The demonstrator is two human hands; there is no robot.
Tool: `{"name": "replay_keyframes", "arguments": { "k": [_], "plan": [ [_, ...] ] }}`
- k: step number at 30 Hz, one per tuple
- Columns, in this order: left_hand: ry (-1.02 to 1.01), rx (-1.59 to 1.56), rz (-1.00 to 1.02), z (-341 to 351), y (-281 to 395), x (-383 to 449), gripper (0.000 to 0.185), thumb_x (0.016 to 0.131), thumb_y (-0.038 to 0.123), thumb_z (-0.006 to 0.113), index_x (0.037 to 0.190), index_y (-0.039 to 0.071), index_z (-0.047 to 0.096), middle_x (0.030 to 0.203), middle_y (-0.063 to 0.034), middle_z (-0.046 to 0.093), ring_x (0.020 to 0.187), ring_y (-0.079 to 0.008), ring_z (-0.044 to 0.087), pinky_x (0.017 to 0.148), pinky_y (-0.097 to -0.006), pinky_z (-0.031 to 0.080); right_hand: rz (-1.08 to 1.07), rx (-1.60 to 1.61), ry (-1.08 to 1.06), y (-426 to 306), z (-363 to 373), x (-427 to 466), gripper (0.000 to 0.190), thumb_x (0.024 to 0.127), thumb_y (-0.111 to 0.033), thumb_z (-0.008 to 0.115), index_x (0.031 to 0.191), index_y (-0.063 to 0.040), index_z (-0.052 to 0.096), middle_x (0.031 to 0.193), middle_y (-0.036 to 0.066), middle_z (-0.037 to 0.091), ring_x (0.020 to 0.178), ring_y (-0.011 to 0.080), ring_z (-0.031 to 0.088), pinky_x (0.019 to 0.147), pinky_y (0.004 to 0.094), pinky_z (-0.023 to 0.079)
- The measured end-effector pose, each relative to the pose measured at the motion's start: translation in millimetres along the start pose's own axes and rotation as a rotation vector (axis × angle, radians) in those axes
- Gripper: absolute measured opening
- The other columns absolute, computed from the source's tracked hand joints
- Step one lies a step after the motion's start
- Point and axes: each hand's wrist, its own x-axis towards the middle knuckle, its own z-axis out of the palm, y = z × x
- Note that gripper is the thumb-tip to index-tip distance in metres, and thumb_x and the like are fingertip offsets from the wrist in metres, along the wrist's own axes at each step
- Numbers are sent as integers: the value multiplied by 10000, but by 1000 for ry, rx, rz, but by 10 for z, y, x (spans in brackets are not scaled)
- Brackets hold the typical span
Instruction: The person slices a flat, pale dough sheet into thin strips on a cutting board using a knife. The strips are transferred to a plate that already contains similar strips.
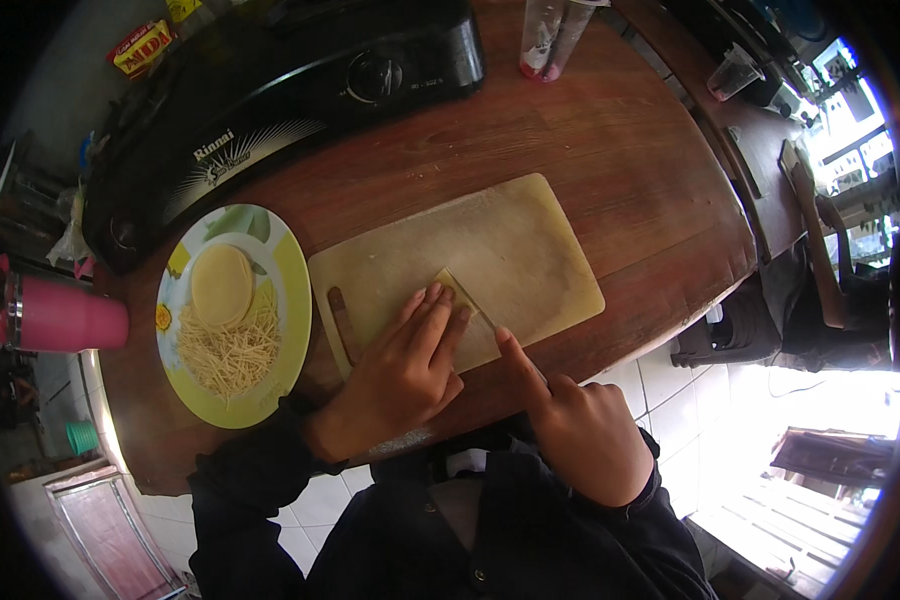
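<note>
My right hand [581,427] grips a knife [483,313], its index finger stretched along the back of the blade. The blade rests on a worn plastic cutting board [510,240]. Beside the blade, the fingertips of my left hand [405,367] press down a pale, flat piece of dough-like sheet [447,280], mostly hidden under them. Left of the board stands a floral plate with a yellow-green rim [298,330]. It bears a stack of round pale wrappers [223,285] and a heap of thin cut strips [229,352].
A black Rinnai gas stove [292,97] stands behind the plate and board. Clear plastic cups [555,41] with pink residue stand at the back of the wooden table [630,165]. A pink tumbler [71,311] is at the far left. Another person's arms [817,232] show at the right.
</note>
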Motion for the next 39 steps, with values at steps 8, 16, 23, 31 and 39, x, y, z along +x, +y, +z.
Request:
{"name": "replay_keyframes", "arguments": {
  "k": [8, 16, 23, 31, 39],
  "plan": [
    [10, -6, 0, 10, -2, 3, 551, 755, 53, 592, 1279, -104, 519, 1292, -298, 485, 1216, -455, 513, 1062, -515, 420, -16, 31, 20, 13, 31, 91, 688, 752, -61, 595, 1424, -8, 455, 543, 45, 521, 435, 166, 575, 414, 281, 463],
    [7, -11, -10, 10, 8, -3, 557, 770, 62, 590, 1295, -103, 503, 1299, -305, 475, 1212, -454, 513, 1060, -517, 420, -14, 34, 83, -7, 186, 160, 698, 752, -64, 597, 1428, 3, 438, 555, 47, 535, 433, 166, 577, 415, 285, 473],
    [20, -12, 4, 2, -14, -2, 561, 783, 89, 590, 1299, -110, 500, 1295, -294, 479, 1219, -445, 507, 1067, -513, 413, 5, -3, 150, -50, 347, 295, 695, 757, -68, 599, 1430, -11, 433, 591, 61, 557, 468, 180, 604, 428, 291, 488],
    [24, 13, 6, -20, -5, -14, 530, 775, 93, 593, 1268, -93, 540, 1292, -284, 484, 1201, -429, 522, 1071, -509, 404, 57, 204, 76, 2, 334, 94, 833, 724, -8, 602, 1502, -47, 307, 627, 111, 579, 501, 259, 619, 458, 351, 506],
    [34, 21, -18, -35, -2, 22, 525, 757, 84, 590, 1256, -75, 555, 1316, -301, 483, 1213, -431, 519, 1078, -506, 395, 115, 271, 59, 49, 291, 27, 849, 721, 26, 588, 1511, -63, 291, 659, 127, 597, 521, 303, 629, 483, 373, 514]
  ]
}}
